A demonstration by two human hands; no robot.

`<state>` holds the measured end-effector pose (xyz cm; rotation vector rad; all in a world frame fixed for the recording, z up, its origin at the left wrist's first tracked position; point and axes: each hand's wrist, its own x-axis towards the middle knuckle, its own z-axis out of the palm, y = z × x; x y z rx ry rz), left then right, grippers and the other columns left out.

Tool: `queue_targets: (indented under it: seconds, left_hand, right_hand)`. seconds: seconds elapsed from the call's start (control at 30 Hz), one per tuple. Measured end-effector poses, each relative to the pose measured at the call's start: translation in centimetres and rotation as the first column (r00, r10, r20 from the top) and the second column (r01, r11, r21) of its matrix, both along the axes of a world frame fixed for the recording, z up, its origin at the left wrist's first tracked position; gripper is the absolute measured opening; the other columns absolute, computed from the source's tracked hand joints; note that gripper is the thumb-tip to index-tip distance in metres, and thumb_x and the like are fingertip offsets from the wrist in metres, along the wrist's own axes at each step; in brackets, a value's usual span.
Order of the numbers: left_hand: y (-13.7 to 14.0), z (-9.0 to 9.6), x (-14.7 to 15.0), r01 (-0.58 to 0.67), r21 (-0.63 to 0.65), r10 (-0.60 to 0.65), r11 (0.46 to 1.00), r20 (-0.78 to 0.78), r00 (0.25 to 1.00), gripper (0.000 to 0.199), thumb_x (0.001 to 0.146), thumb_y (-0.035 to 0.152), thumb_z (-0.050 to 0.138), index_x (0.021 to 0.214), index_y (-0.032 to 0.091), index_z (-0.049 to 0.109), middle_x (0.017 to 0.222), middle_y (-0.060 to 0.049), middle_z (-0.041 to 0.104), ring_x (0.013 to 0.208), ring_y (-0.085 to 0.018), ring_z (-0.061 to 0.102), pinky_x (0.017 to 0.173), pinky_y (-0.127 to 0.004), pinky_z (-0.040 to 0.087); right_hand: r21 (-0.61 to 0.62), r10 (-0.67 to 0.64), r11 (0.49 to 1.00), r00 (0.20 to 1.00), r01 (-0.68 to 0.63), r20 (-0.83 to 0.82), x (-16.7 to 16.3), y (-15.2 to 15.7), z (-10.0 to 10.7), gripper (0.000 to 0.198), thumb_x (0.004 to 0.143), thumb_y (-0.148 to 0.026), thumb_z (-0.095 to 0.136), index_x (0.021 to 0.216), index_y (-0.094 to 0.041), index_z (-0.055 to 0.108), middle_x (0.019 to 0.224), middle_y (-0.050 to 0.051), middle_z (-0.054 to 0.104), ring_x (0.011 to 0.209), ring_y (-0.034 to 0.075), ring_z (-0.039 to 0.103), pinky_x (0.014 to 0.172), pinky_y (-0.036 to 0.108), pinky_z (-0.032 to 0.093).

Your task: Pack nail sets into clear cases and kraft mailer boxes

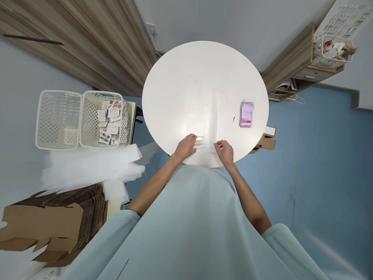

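Near the front edge of the round white table, my left hand (185, 148) has its fingers closed on the left side of a small flat clear case (199, 142). The case shows a white strip at the top and tan contents too small to name. It lies on a thin, translucent white packing sheet (213, 120) that blends into the tabletop. To the right, my right hand (225, 152) is curled, thumb and fingertips pinched at the sheet's right edge.
A blurred purple phone-like object (246, 114) rests on the right of the table (175, 77). On my left are white baskets (58, 144), one holding several small packs (113, 112), a pile of white sheets (87, 165) and stacked flat cardboard boxes (43, 221). Cardboard boxes (268, 143) stand beyond the table's right edge.
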<state>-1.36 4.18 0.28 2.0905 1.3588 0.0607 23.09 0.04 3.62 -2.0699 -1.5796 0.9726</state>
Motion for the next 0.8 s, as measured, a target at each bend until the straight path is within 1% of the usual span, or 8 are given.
queue_targets:
  seconds: [0.13, 0.2, 0.3, 0.37, 0.43, 0.53, 0.67, 0.8]
  left_hand:
    - [-0.4, 0.5, -0.2, -0.05, -0.02, 0.051, 0.999, 0.069, 0.996, 0.057, 0.09, 0.024, 0.068, 0.146, 0.023, 0.056, 0.156, -0.012, 0.053, 0.136, -0.031, 0.057, 0.102, -0.043, 0.056]
    - [-0.8, 0.9, -0.3, -0.203, -0.022, 0.204, 0.979, 0.151, 0.967, 0.043, 0.099, 0.031, 0.06, 0.141, 0.024, 0.06, 0.154, -0.01, 0.056, 0.133, -0.028, 0.061, 0.105, -0.04, 0.055]
    - [-1.4, 1.6, -0.4, -0.496, -0.126, 0.511, 0.859, 0.182, 0.84, 0.035, 0.107, 0.044, 0.047, 0.124, 0.024, 0.07, 0.134, -0.008, 0.071, 0.111, -0.024, 0.072, 0.099, -0.037, 0.056]
    - [-1.6, 1.8, -0.4, -0.582, -0.245, 0.621, 0.775, 0.13, 0.773, 0.042, 0.106, 0.055, 0.047, 0.11, 0.024, 0.075, 0.117, -0.006, 0.078, 0.098, -0.024, 0.074, 0.094, -0.037, 0.057]
    - [-1.6, 1.7, -0.3, -0.605, -0.32, 0.66, 0.729, 0.097, 0.745, 0.044, 0.103, 0.061, 0.052, 0.101, 0.025, 0.077, 0.11, -0.004, 0.081, 0.098, -0.025, 0.075, 0.094, -0.037, 0.057]
    - [-1.3, 1.1, -0.2, -0.636, -0.324, 0.688, 0.701, 0.071, 0.722, 0.031, 0.098, 0.053, 0.063, 0.1, 0.026, 0.078, 0.11, -0.003, 0.082, 0.1, -0.025, 0.075, 0.096, -0.037, 0.056]
    - [-1.3, -0.1, -0.2, -0.653, -0.308, 0.693, 0.692, 0.031, 0.72, 0.016, 0.095, 0.037, 0.067, 0.096, 0.025, 0.078, 0.107, -0.003, 0.082, 0.099, -0.025, 0.076, 0.094, -0.038, 0.057]
    - [-1.8, -0.8, -0.2, -0.665, -0.291, 0.7, 0.687, 0.019, 0.714, 0.015, 0.096, 0.033, 0.063, 0.094, 0.025, 0.075, 0.104, -0.004, 0.081, 0.099, -0.025, 0.075, 0.091, -0.038, 0.056]
  right_hand:
    - [0.013, 0.238, 0.971, 0.968, -0.239, 0.084, -2.8, 0.8, 1.1, 0.023, 0.107, -0.037, 0.052, 0.1, -0.023, 0.069, 0.104, 0.004, 0.072, 0.083, 0.018, 0.067, 0.071, 0.029, 0.046]
    - [-0.017, 0.348, 0.937, 0.928, -0.349, 0.13, -4.4, 1.4, 1.3, 0.025, 0.109, -0.035, 0.049, 0.104, -0.023, 0.07, 0.105, 0.004, 0.072, 0.085, 0.018, 0.067, 0.07, 0.029, 0.044]
    - [-0.079, 0.496, 0.868, 0.845, -0.491, 0.201, -6.6, 2.2, 0.9, 0.028, 0.112, -0.031, 0.043, 0.11, -0.022, 0.07, 0.11, 0.006, 0.072, 0.091, 0.019, 0.067, 0.068, 0.029, 0.042]
    - [-0.136, 0.584, 0.811, 0.775, -0.569, 0.239, -7.8, 2.6, 0.5, 0.032, 0.113, -0.029, 0.04, 0.111, -0.02, 0.07, 0.112, 0.009, 0.071, 0.094, 0.02, 0.068, 0.069, 0.029, 0.043]
    - [-0.186, 0.652, 0.758, 0.713, -0.625, 0.259, -8.8, 2.8, -0.1, 0.035, 0.114, -0.028, 0.036, 0.113, -0.018, 0.07, 0.113, 0.011, 0.071, 0.097, 0.022, 0.068, 0.07, 0.03, 0.044]
    - [-0.219, 0.7, 0.714, 0.667, -0.666, 0.254, -9.6, 2.8, -1.1, 0.036, 0.115, -0.027, 0.034, 0.122, -0.018, 0.068, 0.115, 0.013, 0.072, 0.101, 0.023, 0.068, 0.073, 0.03, 0.046]
    - [-0.228, 0.71, 0.704, 0.675, -0.672, 0.202, -10.0, 2.4, -2.1, 0.034, 0.114, -0.029, 0.038, 0.115, -0.02, 0.07, 0.113, 0.012, 0.072, 0.099, 0.023, 0.068, 0.074, 0.03, 0.046]
    - [-0.192, 0.685, 0.727, 0.715, -0.659, 0.143, -9.7, 1.8, -2.4, 0.029, 0.113, -0.033, 0.045, 0.111, -0.023, 0.072, 0.112, 0.011, 0.072, 0.095, 0.023, 0.069, 0.07, 0.029, 0.045]
